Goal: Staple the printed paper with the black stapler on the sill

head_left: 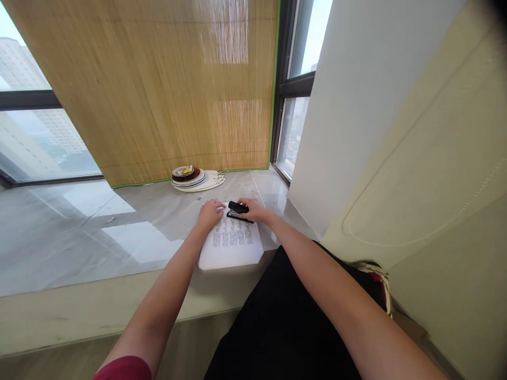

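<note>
A printed paper point(233, 248) lies on the grey stone window ledge, its near edge reaching past the front of the ledge. My left hand point(209, 215) is closed at the paper's far left corner, gripping it there; the thumb and fingertips rest by the edge. In my right hand point(255, 210) is a black stapler point(238, 208), lying over the upper part of the page with its jaws apart and pointing left toward my left hand. My right palm hides the rear end of the stapler. Whether a staple is in the paper cannot be made out.
Beyond the paper, a stack of plates point(189, 179) stands on the ledge point(154, 211) against a bamboo blind point(166, 89). Dark-framed windows flank the blind. A white wall point(348, 105) closes off the right side. A bundle of pale cord point(374, 269) is beside my leg.
</note>
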Demonstrator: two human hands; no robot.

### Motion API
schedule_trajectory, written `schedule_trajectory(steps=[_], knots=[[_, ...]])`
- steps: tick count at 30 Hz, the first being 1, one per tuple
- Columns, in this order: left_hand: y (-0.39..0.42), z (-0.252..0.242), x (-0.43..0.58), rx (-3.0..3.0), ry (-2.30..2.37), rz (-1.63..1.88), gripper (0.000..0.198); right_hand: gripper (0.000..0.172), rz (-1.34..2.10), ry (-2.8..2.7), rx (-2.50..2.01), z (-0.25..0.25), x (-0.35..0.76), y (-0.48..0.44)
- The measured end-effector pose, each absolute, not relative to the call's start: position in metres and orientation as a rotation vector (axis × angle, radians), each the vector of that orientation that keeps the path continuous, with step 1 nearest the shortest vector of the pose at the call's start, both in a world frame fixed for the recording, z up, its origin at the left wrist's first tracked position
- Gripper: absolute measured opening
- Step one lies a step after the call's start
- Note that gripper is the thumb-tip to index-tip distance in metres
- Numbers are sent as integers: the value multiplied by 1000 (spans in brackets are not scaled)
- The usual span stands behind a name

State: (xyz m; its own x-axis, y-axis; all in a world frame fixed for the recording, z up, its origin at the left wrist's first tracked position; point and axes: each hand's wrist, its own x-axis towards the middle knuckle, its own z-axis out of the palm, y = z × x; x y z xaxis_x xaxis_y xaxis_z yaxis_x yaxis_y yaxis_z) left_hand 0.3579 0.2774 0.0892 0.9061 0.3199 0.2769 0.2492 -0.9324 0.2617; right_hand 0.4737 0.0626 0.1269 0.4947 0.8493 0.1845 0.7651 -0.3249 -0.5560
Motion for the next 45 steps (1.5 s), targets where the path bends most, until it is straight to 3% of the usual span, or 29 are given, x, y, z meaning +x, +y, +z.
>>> schedule_trajectory(steps=[4, 9, 14, 20, 22, 27, 29, 38, 45], knots=[[279, 92, 356, 2846, 546, 468, 35, 40, 145, -1338, -2148, 122, 475, 74], [281, 89, 356, 2847, 539, 469, 36, 52, 141, -1376, -2186, 123, 483, 74], [282, 84, 359, 2903, 459, 439, 41, 28, 74, -1313, -2165, 127, 483, 69], [288, 80, 364, 2894, 288, 408, 36, 28, 118, -1395, -2137, 127, 478, 73], [291, 79, 366, 2831, 273, 418, 37, 28, 199, -1396, -2122, 127, 481, 71], [298, 75, 371, 2728, 285, 438, 41, 49, 732, -1203, -1786, 125, 503, 46], [301, 73, 373, 2689, 300, 450, 42, 46, 870, -1133, -1648, 123, 511, 33], [310, 71, 381, 2449, 301, 507, 37, 34, 855, -934, -1662, 116, 518, 24], [308, 74, 375, 2205, 361, 533, 80, 32, 800, -888, -1766, 117, 513, 39]])
